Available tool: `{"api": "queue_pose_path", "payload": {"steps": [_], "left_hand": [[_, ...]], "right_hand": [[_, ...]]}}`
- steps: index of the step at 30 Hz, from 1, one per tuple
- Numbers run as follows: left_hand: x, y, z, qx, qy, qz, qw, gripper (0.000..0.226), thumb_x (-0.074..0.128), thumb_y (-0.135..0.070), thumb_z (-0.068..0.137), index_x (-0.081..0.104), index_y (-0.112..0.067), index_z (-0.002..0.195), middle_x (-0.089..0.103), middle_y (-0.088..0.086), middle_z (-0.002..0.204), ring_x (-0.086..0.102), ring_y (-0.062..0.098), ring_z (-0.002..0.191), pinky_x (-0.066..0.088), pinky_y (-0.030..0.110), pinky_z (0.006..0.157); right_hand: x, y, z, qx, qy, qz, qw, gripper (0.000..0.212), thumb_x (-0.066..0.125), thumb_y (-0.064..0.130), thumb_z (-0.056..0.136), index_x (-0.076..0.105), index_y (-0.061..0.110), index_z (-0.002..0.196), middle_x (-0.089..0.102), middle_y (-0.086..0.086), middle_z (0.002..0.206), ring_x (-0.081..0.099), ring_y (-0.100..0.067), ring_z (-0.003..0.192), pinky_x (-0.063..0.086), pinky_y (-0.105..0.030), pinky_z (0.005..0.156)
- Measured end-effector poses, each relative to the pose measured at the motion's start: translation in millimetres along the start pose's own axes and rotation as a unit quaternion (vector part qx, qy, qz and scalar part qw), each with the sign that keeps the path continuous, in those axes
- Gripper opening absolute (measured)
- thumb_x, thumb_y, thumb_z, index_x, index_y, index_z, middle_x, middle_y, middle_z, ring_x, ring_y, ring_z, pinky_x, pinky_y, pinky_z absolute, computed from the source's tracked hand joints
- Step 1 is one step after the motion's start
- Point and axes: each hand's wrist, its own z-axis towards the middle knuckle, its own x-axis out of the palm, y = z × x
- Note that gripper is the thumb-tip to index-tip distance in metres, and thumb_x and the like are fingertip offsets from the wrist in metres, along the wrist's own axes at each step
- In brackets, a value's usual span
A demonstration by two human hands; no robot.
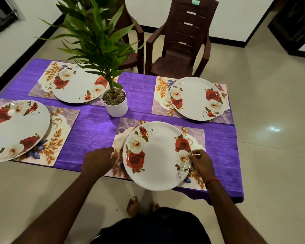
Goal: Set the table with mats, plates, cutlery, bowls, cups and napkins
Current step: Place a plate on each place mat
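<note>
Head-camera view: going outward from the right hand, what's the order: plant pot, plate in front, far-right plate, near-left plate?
1. Plate in front, gripped at its rim by the right hand.
2. Far-right plate, straight across.
3. Plant pot, table centre.
4. Near-left plate, left edge.

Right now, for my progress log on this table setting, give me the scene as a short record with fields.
mats: four, on purple cloth
plates: four, one per mat
near plate: overhangs the cloth's front edge
right hand: pinches near plate's rim
left hand: beside near plate; grip unclear
centre: potted plant
not seen: cutlery, bowls, cups, napkins
</note>
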Motion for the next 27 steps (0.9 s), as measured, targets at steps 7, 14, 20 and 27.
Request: {"api": "queue_pose_path", "payload": {"steps": [7, 14, 20, 27], "left_hand": [[-7.6, -34.1, 16.7, -0.038, 0.1, -0.13, 0.986, 0.045, 0.047, -0.062, 0.098, 0.056, -0.022, 0.118, 0.068, 0.005, 0.113, 0.066, 0.028, 0.1, 0.054, 0.044, 0.086], [1.6, -43.5, 19.8, -0.069, 0.11, -0.158, 0.979, 0.039, 0.053, -0.058, 0.093, 0.052, -0.024, 0.112, 0.07, 0.005, 0.111, 0.068, 0.029, 0.096, 0.057, 0.051, 0.087], [0.8, -47.7, 16.9, -0.088, 0.12, -0.185, 0.971, 0.036, 0.059, -0.05, 0.091, 0.054, -0.022, 0.113, 0.07, 0.005, 0.11, 0.067, 0.029, 0.093, 0.057, 0.049, 0.085], [8.0, -49.2, 14.2, -0.131, 0.104, -0.274, 0.947, 0.04, 0.065, -0.04, 0.087, 0.061, -0.016, 0.119, 0.072, 0.009, 0.112, 0.066, 0.031, 0.097, 0.054, 0.039, 0.081]], "right_hand": [[-1.5, 1.6, 3.1, -0.014, 0.044, -0.031, 0.998, 0.034, 0.068, 0.017, 0.094, 0.054, 0.015, 0.125, 0.066, -0.013, 0.123, 0.065, -0.024, 0.099, 0.053, -0.023, 0.069], [1.0, -4.4, 2.4, -0.029, 0.05, -0.019, 0.998, 0.044, 0.07, 0.016, 0.093, 0.05, 0.014, 0.132, 0.065, -0.012, 0.128, 0.067, -0.029, 0.11, 0.057, -0.033, 0.08], [0.9, -12.4, 5.0, -0.045, 0.056, -0.021, 0.997, 0.041, 0.069, 0.014, 0.093, 0.05, 0.016, 0.13, 0.067, -0.01, 0.125, 0.068, -0.027, 0.108, 0.059, -0.036, 0.08], [7.3, -19.2, 7.6, -0.057, 0.044, -0.02, 0.997, 0.036, 0.066, 0.013, 0.095, 0.051, 0.019, 0.127, 0.068, -0.009, 0.124, 0.069, -0.025, 0.107, 0.062, -0.037, 0.08]]}}
